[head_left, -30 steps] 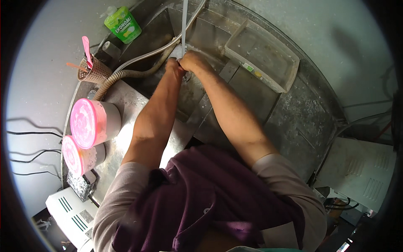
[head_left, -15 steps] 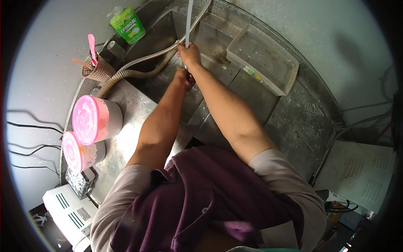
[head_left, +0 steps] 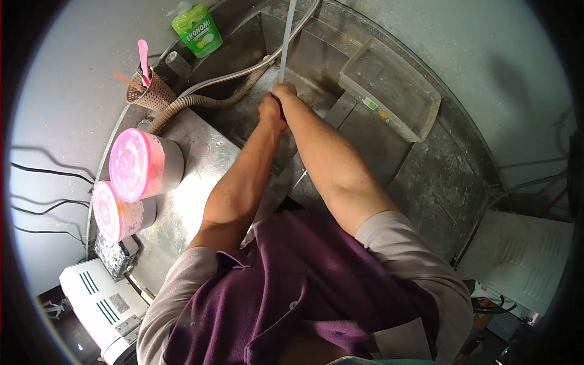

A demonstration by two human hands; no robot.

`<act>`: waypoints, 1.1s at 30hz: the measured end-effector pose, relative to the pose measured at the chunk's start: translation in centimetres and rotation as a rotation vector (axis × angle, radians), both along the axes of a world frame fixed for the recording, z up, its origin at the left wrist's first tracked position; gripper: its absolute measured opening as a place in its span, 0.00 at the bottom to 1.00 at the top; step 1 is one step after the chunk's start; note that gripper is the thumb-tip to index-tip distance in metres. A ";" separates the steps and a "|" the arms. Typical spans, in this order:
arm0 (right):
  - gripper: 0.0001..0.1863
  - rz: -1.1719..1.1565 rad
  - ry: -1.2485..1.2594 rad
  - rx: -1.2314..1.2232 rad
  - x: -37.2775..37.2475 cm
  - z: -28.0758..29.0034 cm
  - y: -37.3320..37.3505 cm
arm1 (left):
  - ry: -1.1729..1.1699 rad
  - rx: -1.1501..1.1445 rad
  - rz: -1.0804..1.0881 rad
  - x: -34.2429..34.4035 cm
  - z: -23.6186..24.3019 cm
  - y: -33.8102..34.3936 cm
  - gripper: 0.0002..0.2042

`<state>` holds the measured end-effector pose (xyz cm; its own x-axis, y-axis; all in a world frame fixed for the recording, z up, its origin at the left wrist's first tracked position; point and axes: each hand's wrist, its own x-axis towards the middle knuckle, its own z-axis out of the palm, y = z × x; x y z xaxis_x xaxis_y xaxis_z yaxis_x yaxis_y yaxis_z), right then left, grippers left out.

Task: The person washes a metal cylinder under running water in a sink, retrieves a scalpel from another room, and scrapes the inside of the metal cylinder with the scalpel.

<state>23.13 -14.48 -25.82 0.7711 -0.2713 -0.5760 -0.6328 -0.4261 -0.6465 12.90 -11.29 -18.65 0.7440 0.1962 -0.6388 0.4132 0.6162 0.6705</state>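
Note:
Over the metal sink (head_left: pixel 246 131), my two hands are together. My right hand (head_left: pixel 284 92) is closed, at the lower end of a straight pale strip (head_left: pixel 287 45). I cannot tell whether this strip is a tube or a stream of water. Pressed close against the right hand's near side, my left hand (head_left: pixel 271 109) is closed too, its fingers curled. Whatever lies between the hands is hidden. Behind them a thin pale hose (head_left: pixel 234 78) and a ribbed beige hose (head_left: pixel 210 102) run into the basin.
A clear rectangular tub (head_left: pixel 392 88) sits at the right. On the left stand two pink-lidded buckets (head_left: pixel 129 164) (head_left: pixel 108 210), a perforated cup (head_left: pixel 149 96) with pink utensils, and a green pouch (head_left: pixel 198 31). White vented machines (head_left: pixel 100 304) (head_left: pixel 517 246) flank me.
My hands have drawn closer together, and the right hand's fingers are less visible along the pale strip. The whole view has shifted slightly, moving the scene rightward and up.

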 end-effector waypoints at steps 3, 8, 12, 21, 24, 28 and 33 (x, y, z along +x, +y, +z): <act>0.20 -0.034 0.007 0.085 -2.0 0.7 2.8 | 0.033 -0.125 0.123 -1.0 0.2 1.9 0.19; 0.16 0.491 -0.054 -0.405 7.8 -6.9 -13.2 | -0.043 -0.154 -0.172 -3.7 9.6 -8.5 0.20; 0.15 0.925 -0.218 -0.360 -4.3 2.8 2.5 | 0.019 0.132 -0.445 -8.5 10.8 1.6 0.31; 0.14 0.658 -0.200 -0.383 -3.8 2.8 -0.8 | -0.227 0.003 -0.214 -3.7 2.9 -0.7 0.26; 0.13 0.263 -0.186 -0.220 -3.4 2.2 -1.5 | -0.125 -0.381 -0.258 1.1 0.0 -0.9 0.16; 0.14 0.456 -0.252 -0.329 -5.9 6.9 -1.5 | 0.005 -0.542 -0.116 4.3 -4.7 2.7 0.15; 0.15 0.753 -0.435 -0.391 -8.2 13.5 -2.4 | -0.068 -0.444 -0.030 7.6 -11.1 5.7 0.15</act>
<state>14.93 -16.87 -12.34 0.9472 0.2714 -0.1708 0.1586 -0.8595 -0.4860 20.46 -5.63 -29.71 0.7885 -0.1078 -0.6055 0.3991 0.8388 0.3704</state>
